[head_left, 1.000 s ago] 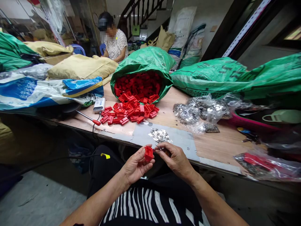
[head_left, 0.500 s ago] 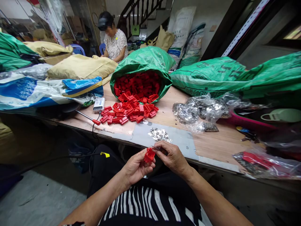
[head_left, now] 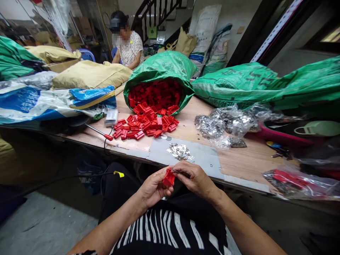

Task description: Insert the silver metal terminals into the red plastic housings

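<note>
My left hand (head_left: 155, 187) is closed round a small hollow red plastic piece (head_left: 168, 177), held just off the table's front edge. In my right hand (head_left: 195, 179) is a pair of slim dark tweezers (head_left: 181, 173), pinched between thumb and fingers. Their tip meets the upper edge of the red piece; whether anything sits at the tip is too small to tell. Just beyond my hands, a pile of small shiny metal pieces (head_left: 180, 151) lies on a grey sheet (head_left: 204, 161). Farther back, a heap of similar red pieces (head_left: 146, 124) spills from a green sack (head_left: 164, 65).
Plastic bags of metal parts (head_left: 223, 124) and a pink basket (head_left: 281, 136) stand right. A red-handled tool (head_left: 102, 134) and a white device (head_left: 111, 117) with a cable lie left. Green sacks (head_left: 239, 79) line the back. Another person (head_left: 130, 47) sits beyond the table.
The red piece has tilted in my left hand. My right hand has shifted slightly and turned, bringing the tweezers' tip against the piece's upper edge. Everything on the table stays put.
</note>
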